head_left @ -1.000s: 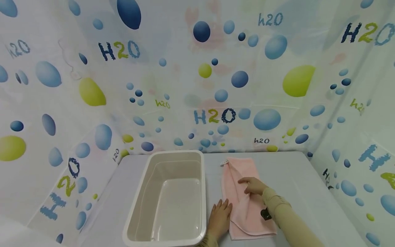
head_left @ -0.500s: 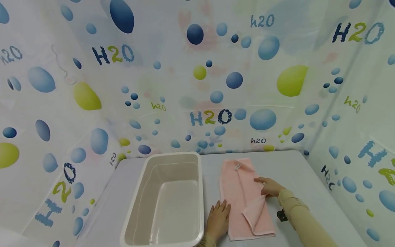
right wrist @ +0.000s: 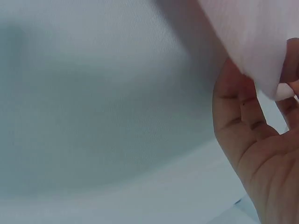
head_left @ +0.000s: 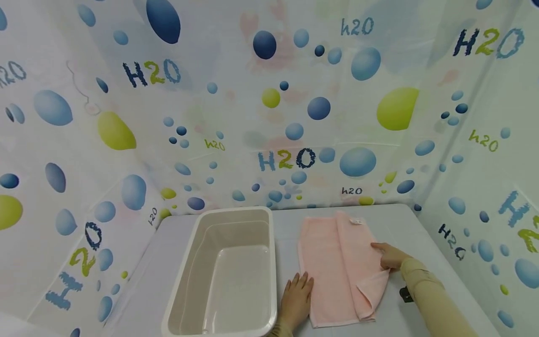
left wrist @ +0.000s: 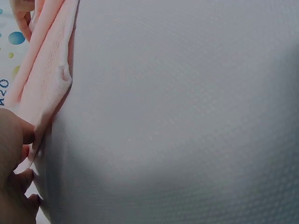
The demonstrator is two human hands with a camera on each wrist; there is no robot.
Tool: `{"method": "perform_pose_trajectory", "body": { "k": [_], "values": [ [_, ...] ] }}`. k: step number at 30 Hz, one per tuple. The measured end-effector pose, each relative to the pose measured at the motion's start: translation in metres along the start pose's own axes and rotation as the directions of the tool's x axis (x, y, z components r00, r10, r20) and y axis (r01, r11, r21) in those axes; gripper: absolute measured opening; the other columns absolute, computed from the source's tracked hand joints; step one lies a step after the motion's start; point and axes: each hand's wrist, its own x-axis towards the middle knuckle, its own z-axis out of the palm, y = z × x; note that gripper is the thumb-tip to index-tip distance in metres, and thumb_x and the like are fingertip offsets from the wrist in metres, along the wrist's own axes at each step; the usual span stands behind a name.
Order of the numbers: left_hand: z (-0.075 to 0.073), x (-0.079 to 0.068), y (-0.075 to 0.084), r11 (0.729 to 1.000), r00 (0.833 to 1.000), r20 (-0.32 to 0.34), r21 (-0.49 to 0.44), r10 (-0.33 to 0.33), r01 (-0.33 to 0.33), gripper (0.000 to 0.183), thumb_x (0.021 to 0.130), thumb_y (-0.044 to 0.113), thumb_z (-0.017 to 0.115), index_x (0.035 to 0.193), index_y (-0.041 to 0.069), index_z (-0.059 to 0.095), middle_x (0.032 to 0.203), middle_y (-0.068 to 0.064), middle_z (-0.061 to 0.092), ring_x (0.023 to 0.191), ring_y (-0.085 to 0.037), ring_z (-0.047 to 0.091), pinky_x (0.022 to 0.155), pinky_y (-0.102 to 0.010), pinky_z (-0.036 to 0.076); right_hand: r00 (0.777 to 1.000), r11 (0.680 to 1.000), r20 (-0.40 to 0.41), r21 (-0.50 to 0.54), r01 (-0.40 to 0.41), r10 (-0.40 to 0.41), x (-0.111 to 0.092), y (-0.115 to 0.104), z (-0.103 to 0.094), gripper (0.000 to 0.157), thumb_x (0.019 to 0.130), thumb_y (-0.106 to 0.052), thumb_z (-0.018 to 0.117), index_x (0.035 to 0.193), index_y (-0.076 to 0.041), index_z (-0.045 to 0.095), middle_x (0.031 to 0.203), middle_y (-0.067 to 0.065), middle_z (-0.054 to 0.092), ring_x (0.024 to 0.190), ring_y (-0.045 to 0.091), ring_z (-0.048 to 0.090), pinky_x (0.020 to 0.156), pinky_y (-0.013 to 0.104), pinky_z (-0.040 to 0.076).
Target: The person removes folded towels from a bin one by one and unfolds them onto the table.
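Observation:
A pink towel (head_left: 326,267) lies partly unfolded on the table, with a lengthwise fold ridge down its middle. Its lower right corner is turned over, and a small white label (head_left: 357,221) shows near the far edge. My left hand (head_left: 296,297) rests flat at the towel's left edge, fingers pointing forward; in the left wrist view its fingers (left wrist: 25,179) sit right at the cloth edge. At the towel's right edge, my right hand (head_left: 393,257) pinches the cloth between thumb and fingers. The right wrist view shows a corner of the towel (right wrist: 257,42) hanging from that pinch.
A beige plastic basin (head_left: 273,262) stands just left of the towel and my left hand. A black object (head_left: 406,294) shows at my right wrist. The light grey table (head_left: 425,248) ends at a curtain (head_left: 236,117) printed with drops and letters.
My right hand has moved right, drawing the towel's upper layer over to the right. The label has shifted right and the towel is wider. My left hand has stayed at the left edge.

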Motion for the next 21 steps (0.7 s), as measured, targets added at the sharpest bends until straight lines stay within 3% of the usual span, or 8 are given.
{"method": "perform_pose_trajectory", "body": {
  "k": [2, 5, 7, 10, 12, 15, 21],
  "values": [
    [0.0, 0.0, 0.0, 1.0, 1.0, 0.001, 0.002, 0.002, -0.002, 0.034, 0.089, 0.021, 0.056, 0.122, 0.019, 0.062, 0.131, -0.001, 0.058, 0.121, -0.026, 0.054, 0.097, -0.047, 0.044, 1.0, 0.998, -0.015, -0.055, -0.006, 0.005, -0.002, 0.006, -0.004, 0.086, 0.059, 0.01, 0.044, 0.143, 0.006, 0.025, 0.13, 0.034, 0.033, 0.053, 0.013, 0.035, 0.041, 0.02, 0.035],
    [-0.001, -0.001, 0.0, 1.0, 1.0, -0.004, 0.01, 0.011, -0.011, 0.034, 0.089, 0.021, 0.056, 0.122, 0.019, 0.062, 0.131, -0.002, 0.059, 0.121, -0.026, 0.054, 0.097, -0.047, 0.044, 0.999, 0.986, -0.035, -0.167, 0.028, -0.034, -0.006, 0.013, -0.011, 0.086, 0.057, 0.01, 0.044, 0.141, 0.009, 0.027, 0.132, 0.038, 0.03, 0.072, 0.029, 0.047, 0.043, 0.025, 0.036],
    [-0.001, -0.001, 0.0, 1.0, 1.0, -0.008, 0.02, 0.016, -0.016, 0.034, 0.089, 0.021, 0.056, 0.122, 0.02, 0.062, 0.131, -0.001, 0.059, 0.121, -0.026, 0.054, 0.097, -0.046, 0.045, 0.994, 0.957, -0.046, -0.28, 0.078, -0.094, -0.008, 0.018, -0.015, 0.079, 0.059, 0.01, 0.045, 0.137, 0.012, 0.031, 0.129, 0.04, 0.033, 0.092, 0.041, 0.049, 0.057, 0.036, 0.048],
    [-0.003, -0.001, 0.001, 0.999, 0.999, -0.017, 0.036, 0.027, -0.027, 0.034, 0.089, 0.021, 0.056, 0.122, 0.02, 0.062, 0.13, -0.001, 0.059, 0.12, -0.025, 0.055, 0.096, -0.046, 0.045, 0.982, 0.882, -0.059, -0.451, 0.135, -0.18, -0.009, 0.026, -0.018, 0.066, 0.066, 0.009, 0.048, 0.13, 0.016, 0.037, 0.124, 0.042, 0.039, 0.11, 0.052, 0.044, 0.083, 0.052, 0.047],
    [-0.004, 0.0, 0.002, 0.999, 0.999, -0.016, 0.04, 0.031, -0.03, 0.034, 0.089, 0.021, 0.056, 0.122, 0.02, 0.062, 0.13, -0.001, 0.059, 0.12, -0.025, 0.055, 0.096, -0.045, 0.045, 0.978, 0.839, -0.073, -0.529, 0.126, -0.193, -0.008, 0.032, -0.019, 0.06, 0.07, 0.007, 0.054, 0.128, 0.017, 0.039, 0.121, 0.041, 0.042, 0.111, 0.056, 0.045, 0.092, 0.058, 0.041],
    [-0.005, 0.0, 0.003, 0.998, 0.999, -0.008, 0.045, 0.033, -0.033, 0.033, 0.09, 0.022, 0.055, 0.122, 0.021, 0.061, 0.131, -0.001, 0.059, 0.121, -0.025, 0.055, 0.096, -0.045, 0.045, 0.979, 0.81, -0.117, -0.582, 0.069, -0.167, -0.007, 0.039, -0.019, 0.065, 0.067, 0.006, 0.064, 0.127, 0.013, 0.04, 0.12, 0.039, 0.044, 0.101, 0.056, 0.051, 0.084, 0.059, 0.046],
    [-0.005, 0.001, 0.003, 0.997, 0.999, -0.004, 0.065, 0.04, -0.04, 0.033, 0.09, 0.022, 0.054, 0.123, 0.021, 0.061, 0.132, 0.0, 0.058, 0.121, -0.024, 0.055, 0.097, -0.045, 0.045, 0.972, 0.799, -0.21, -0.6, -0.044, -0.105, -0.014, 0.039, -0.019, 0.069, 0.066, 0.001, 0.069, 0.126, 0.014, 0.04, 0.119, 0.037, 0.046, 0.09, 0.057, 0.052, 0.08, 0.062, 0.046]
  ]
}}
